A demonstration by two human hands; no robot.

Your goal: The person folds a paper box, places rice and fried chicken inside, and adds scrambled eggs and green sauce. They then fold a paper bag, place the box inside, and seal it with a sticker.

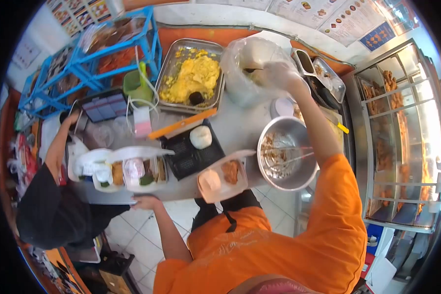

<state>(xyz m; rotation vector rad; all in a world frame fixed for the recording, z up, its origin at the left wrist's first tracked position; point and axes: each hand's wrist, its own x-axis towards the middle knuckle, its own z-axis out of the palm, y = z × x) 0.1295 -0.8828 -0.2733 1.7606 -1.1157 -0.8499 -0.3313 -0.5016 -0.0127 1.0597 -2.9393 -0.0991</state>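
Observation:
My right hand [281, 78] is smeared by motion at the mouth of a clear plastic bag [237, 66], which lines a round tub on the counter's far side. Its fingers cannot be made out. My left hand [146, 202] rests at the counter's front edge, fingers stretched to the left, with nothing seen in it. Close in front of me, an open takeaway box [223, 179] holds a piece of browned food and something pale. A black compartment tray [191, 149] behind it carries a white mound of rice [201, 137]. To the right stands a steel bowl [287, 153] with tongs inside.
A steel tray of yellow food [193, 73] sits at the back. Several filled boxes [132, 171] line the front left, near a co-worker in a black sleeve [49, 206]. Blue crates [112, 59] fill the left back; a lit glass food cabinet [402, 132] stands right.

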